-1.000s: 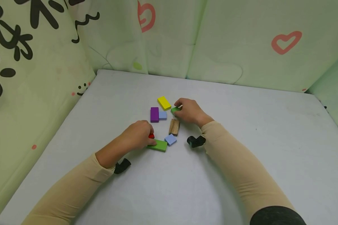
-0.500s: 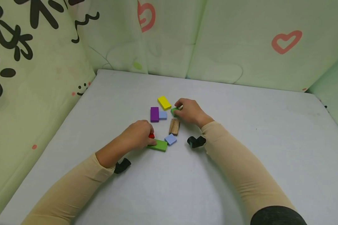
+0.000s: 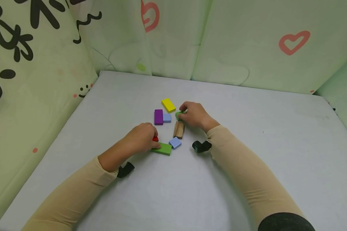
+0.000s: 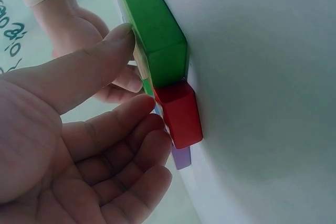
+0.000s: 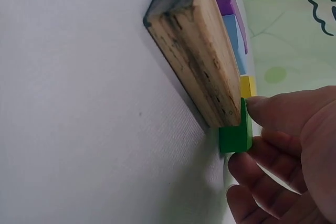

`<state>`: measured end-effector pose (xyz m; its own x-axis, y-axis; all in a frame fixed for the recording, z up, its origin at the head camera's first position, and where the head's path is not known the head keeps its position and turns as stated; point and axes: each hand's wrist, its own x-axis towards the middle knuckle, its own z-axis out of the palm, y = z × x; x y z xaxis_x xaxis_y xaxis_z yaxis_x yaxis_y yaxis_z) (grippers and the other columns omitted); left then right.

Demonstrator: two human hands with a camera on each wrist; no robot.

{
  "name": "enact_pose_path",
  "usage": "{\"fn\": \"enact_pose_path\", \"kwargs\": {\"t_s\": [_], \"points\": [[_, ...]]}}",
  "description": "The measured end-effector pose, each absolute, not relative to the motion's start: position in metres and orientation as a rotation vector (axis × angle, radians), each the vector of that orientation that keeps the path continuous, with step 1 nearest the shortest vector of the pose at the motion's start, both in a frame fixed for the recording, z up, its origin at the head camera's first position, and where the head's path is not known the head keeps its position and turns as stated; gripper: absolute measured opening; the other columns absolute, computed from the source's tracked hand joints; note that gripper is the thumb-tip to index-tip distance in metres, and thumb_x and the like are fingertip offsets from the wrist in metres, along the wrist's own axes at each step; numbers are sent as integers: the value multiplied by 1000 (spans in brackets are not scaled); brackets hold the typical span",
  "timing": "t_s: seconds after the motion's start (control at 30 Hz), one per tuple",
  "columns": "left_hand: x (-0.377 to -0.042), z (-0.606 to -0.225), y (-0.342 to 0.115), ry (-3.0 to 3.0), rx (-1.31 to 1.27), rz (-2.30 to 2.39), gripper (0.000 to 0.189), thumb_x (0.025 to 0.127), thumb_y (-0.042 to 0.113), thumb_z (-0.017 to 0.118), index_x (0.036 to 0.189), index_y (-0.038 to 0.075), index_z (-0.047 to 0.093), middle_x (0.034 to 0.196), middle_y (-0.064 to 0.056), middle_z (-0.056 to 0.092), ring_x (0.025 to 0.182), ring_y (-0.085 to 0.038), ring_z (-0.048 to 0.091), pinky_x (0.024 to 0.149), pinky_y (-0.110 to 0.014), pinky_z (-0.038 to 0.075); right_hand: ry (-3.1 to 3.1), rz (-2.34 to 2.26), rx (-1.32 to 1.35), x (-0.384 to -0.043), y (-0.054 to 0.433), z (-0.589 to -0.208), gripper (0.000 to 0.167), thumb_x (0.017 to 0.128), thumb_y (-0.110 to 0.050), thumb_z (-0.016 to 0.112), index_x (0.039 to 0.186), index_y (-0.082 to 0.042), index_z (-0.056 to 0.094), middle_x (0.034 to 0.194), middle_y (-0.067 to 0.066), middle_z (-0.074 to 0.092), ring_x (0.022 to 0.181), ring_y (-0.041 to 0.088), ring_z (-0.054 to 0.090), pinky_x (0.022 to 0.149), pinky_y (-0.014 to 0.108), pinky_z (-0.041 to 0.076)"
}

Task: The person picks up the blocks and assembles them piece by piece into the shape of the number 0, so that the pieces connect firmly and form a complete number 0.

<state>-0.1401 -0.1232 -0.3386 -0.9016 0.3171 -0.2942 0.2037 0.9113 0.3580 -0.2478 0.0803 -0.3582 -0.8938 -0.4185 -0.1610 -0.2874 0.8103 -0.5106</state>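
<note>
My left hand [image 3: 143,137] lies over a green block [image 3: 163,149] and a red block [image 3: 155,139]. In the left wrist view, its thumb touches the top of the green block [image 4: 157,30], and the fingertips are right at the edge of the red block [image 4: 181,116]. These two blocks meet end to side. My right hand [image 3: 194,114] pinches a smaller green block [image 3: 179,114] between thumb and finger. The right wrist view has that green block [image 5: 236,136] at the end of a wooden block [image 5: 197,59]. Part of it is hidden behind the hand.
A light blue block [image 3: 175,143] sits between the green and wooden blocks. Farther back, a purple block [image 3: 158,117] stands against another light blue block [image 3: 167,118], with a yellow block [image 3: 168,105] behind. All rest on a white-covered table [image 3: 248,154] enclosed by printed curtains.
</note>
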Motion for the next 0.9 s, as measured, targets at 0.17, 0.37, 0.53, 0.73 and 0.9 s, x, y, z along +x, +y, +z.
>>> {"fn": "enact_pose_path", "kwargs": {"t_s": [0.17,0.37,0.53,0.73,0.9], "points": [[-139,-338,-123,2724,385,456,40,85,24,83,112,-2,72,96,-9,63,90,-23,57,77,-30,53,2726,-712,-534,-246,80,-358,37,98,-20,63,127,1,61,127,17,62,114,32,56,102,43,44],[-138,-337,-124,2726,388,452,40,85,25,83,112,-2,71,97,-9,63,90,-23,57,77,-31,53,2728,-726,-525,-244,80,-359,36,98,-21,64,126,1,61,126,17,62,113,31,56,101,42,45],[-138,-337,-123,2726,384,448,40,85,25,82,113,-1,71,98,-9,63,90,-23,57,78,-31,53,2730,-721,-525,-242,80,-359,36,98,-22,63,126,1,61,126,17,62,112,31,56,100,42,45],[-138,-337,-122,2725,377,455,39,85,24,82,114,-1,71,99,-10,63,90,-23,57,77,-31,53,2722,-737,-511,-240,81,-358,37,99,-22,62,127,1,60,127,16,61,113,31,55,101,41,45],[-138,-337,-122,2725,368,460,40,85,24,82,114,-2,71,99,-10,63,90,-23,58,77,-30,53,2733,-746,-521,-237,82,-357,35,98,-21,62,125,2,61,125,16,62,110,30,56,99,41,45]]}}
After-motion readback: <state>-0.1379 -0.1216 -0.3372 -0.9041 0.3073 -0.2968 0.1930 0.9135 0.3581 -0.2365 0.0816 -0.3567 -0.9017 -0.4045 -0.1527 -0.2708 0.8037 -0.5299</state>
